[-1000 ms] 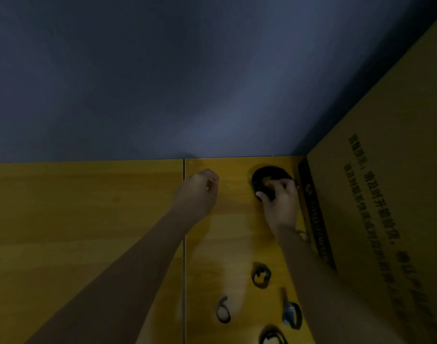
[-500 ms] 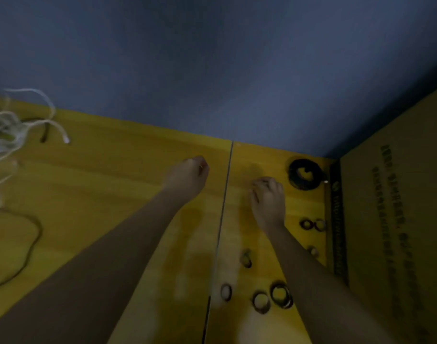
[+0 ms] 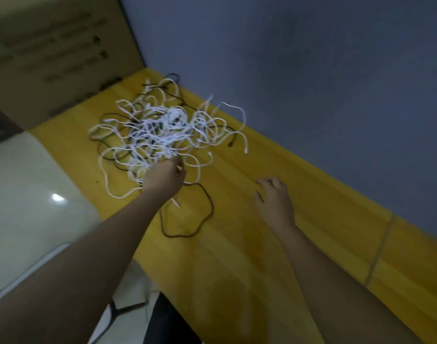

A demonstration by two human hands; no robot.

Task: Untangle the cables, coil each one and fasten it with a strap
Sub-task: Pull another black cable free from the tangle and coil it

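Many white and dark cables [image 3: 162,127] are seen tangled in one heap on the yellow bench [image 3: 274,244]; none is coiled or strapped in view. Left hand [image 3: 164,178] is placed at the heap's near edge, its grip not discernible. Right hand [image 3: 274,202] is held loosely curled, empty, apart.

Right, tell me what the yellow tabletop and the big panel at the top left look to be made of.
Yellow tabletop: looks like wood or wood-look laminate; faint lengthwise grain streaks, a soft sheen and a seam between boards show. Which one, I cannot tell.
Brown panel: probably corrugated cardboard; matte tan face with dark printed text, blurred beyond reading.
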